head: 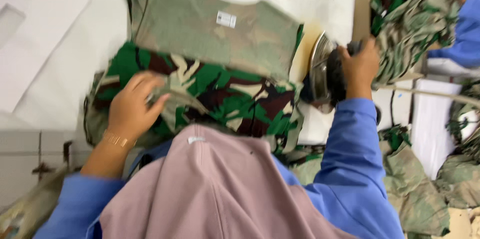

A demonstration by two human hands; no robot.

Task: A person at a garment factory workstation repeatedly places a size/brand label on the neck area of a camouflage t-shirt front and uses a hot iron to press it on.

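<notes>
Camouflage cloth (pixel 220 89) lies spread in front of me on the white padded desk (pixel 75 69), its paler inside face turned up at the far end, where a small white label (pixel 226 19) shows, and its bright green, brown and cream outer face folded over nearest me. My left hand (pixel 131 109) rests flat on that folded part, fingers (pixel 150 94) bent and pressing down into the fabric; this grip is not pinching anything that I can see, it only pins the cloth so it stays flat and does not slide. A thin gold bracelet (pixel 116 140) sits at that wrist.

My right hand (pixel 361 64) is wrapped around the dark handle of an iron (pixel 322 71), grip closed tight on it. The iron stands tipped on its side just off the right edge of the garment, its shiny soleplate turned toward the cloth and not lying on it, so the hot face touches no fabric. Under and beside it the desk cover has a yellowish scorched patch (pixel 305 44).

To the right, past a cardboard edge (pixel 362 14), more camouflage garments (pixel 415 24) are heaped, and another person's blue sleeve (pixel 467 34) reaches in at the far right corner. A further pile of camouflage pieces (pixel 420 189) lies low on the right, beside my own blue sleeve (pixel 350 159). A pink head covering (pixel 210 189) fills the bottom of the view and hides the near edge of the cloth.
</notes>
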